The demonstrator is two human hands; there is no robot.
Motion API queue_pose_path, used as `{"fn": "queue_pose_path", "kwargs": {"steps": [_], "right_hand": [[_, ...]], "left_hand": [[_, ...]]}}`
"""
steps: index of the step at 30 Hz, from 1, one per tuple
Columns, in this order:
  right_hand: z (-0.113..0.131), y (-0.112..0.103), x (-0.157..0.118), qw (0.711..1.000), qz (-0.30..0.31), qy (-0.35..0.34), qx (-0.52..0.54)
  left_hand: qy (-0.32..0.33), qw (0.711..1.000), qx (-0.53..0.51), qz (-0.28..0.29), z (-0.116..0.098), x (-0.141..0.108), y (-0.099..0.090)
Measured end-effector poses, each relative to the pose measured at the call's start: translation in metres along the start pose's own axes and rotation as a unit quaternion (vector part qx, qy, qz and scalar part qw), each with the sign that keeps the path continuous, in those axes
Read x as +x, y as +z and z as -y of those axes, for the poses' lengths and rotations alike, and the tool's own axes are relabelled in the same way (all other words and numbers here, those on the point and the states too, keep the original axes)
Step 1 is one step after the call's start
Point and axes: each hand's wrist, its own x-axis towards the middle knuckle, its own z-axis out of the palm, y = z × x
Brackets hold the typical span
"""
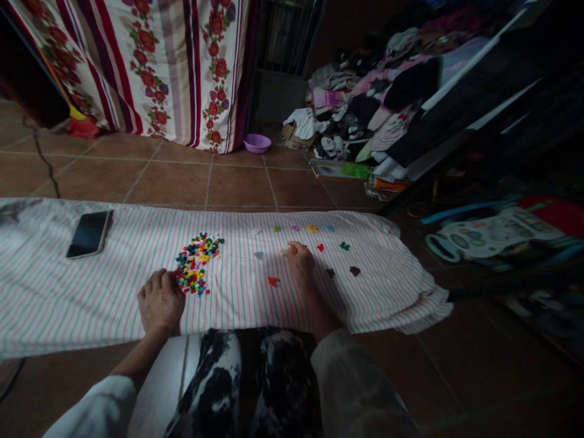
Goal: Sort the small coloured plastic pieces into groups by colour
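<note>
A mixed heap of small coloured pieces lies on the striped cloth. My left hand rests on the cloth at the heap's left edge, fingers bent together; whether anything is under them is hidden. Fingers of my right hand are pinched at a small cream-coloured cluster. Around that hand lie small single-colour groups: orange, grey, red, dark green, brown and dark blue. Behind them runs a row with green, pink, yellow and light blue.
A phone lies on the cloth's left part. Beyond, on the tiled floor, are a purple bowl, a flowered curtain and a pile of clothes. My knees are against the near edge.
</note>
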Motion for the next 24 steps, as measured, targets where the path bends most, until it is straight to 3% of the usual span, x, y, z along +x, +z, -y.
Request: {"fn": "queue_pose_path", "kwargs": {"steps": [4,24], "right_hand": [[-0.002,0.003,0.003,0.999,0.021,-0.012,-0.026],[-0.02,0.028,0.0,0.991,-0.034,-0.128,0.008]], "left_hand": [[0.002,1.0,0.009,0.0,0.0,0.0,0.0],[0.005,1.0,0.002,-0.006,0.002,0.0,0.003]]}}
